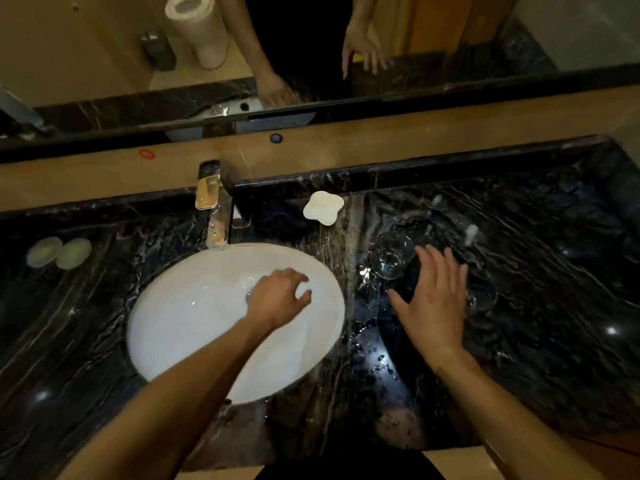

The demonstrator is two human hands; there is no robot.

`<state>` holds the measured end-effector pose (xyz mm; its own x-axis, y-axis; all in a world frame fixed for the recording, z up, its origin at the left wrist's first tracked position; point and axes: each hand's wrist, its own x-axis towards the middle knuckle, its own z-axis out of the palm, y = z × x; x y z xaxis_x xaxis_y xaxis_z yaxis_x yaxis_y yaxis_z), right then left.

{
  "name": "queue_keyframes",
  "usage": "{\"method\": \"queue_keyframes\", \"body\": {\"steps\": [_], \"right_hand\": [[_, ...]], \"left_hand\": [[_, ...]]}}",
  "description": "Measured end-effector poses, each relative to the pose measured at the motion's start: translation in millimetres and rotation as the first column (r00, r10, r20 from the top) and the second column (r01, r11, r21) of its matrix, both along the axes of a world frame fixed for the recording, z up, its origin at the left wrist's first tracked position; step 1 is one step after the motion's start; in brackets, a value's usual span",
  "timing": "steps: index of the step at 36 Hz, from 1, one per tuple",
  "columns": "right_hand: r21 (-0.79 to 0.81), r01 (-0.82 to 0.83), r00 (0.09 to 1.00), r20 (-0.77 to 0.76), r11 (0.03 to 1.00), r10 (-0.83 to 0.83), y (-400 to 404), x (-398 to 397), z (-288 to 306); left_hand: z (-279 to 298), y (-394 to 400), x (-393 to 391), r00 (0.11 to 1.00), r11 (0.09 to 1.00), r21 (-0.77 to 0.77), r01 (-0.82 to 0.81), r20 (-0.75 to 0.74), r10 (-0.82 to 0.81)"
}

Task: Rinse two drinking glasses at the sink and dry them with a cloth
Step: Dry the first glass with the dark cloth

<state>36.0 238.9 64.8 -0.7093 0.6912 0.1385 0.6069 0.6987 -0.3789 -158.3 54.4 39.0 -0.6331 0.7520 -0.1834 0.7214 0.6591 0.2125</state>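
Observation:
A clear drinking glass (391, 254) stands on the wet black marble counter, just right of the white oval sink (180, 327). A second clear glass (483, 294) stands further right, partly hidden behind my right hand (433, 303). That hand hovers flat over the counter between the two glasses, fingers spread, holding nothing. My left hand (277, 297) hangs over the sink basin near the drain, fingers loosely curled and empty. No cloth is in view.
A chrome faucet (214, 206) rises behind the sink, with no water running. A white flower-shaped soap dish (323, 207) sits beside it. Two pale round lids (59, 252) lie at the far left. A mirror (311, 46) runs along the back wall.

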Motion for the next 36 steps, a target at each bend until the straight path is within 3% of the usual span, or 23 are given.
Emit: {"method": "queue_keyframes", "body": {"steps": [3, 9, 15, 18, 24, 29, 32, 36], "right_hand": [[0.004, 0.032, 0.999, 0.028, 0.999, -0.032, -5, -12, 0], [-0.322, 0.151, 0.973, -0.118, 0.935, -0.198, -17, -34, 1], [-0.735, 0.203, 0.868, -0.171, 0.647, -0.466, -3, -60, -10], [-0.782, 0.192, 0.848, -0.172, 0.593, -0.501, 7, -64, -22], [-0.796, 0.161, 0.860, -0.178, 0.584, -0.479, 17, -71, -28], [-0.787, 0.140, 0.857, -0.207, 0.600, -0.472, 13, -67, -23], [-0.794, 0.103, 0.853, -0.240, 0.600, -0.464, 6, -61, -16], [-0.810, 0.011, 0.850, -0.301, 0.586, -0.432, -5, -52, 5]], "left_hand": [[3, 9, -41, 0.997, 0.999, 0.011, -0.031, -0.074, 0.031], [0, 28, -91, 0.993, 0.986, 0.140, -0.090, -0.057, 0.099], [-6, 42, -116, 0.975, 0.980, -0.040, -0.197, 0.101, 0.200], [-8, 43, -126, 0.987, 0.988, -0.064, -0.141, 0.067, 0.145], [-8, 45, -125, 0.998, 0.997, -0.067, -0.047, -0.038, 0.044], [-4, 43, -119, 0.976, 0.960, 0.189, -0.208, 0.107, 0.191], [6, 40, -113, 0.933, 0.873, 0.345, -0.344, 0.226, 0.279], [28, 30, -98, 0.843, 0.715, 0.489, -0.500, 0.462, 0.275]]}}
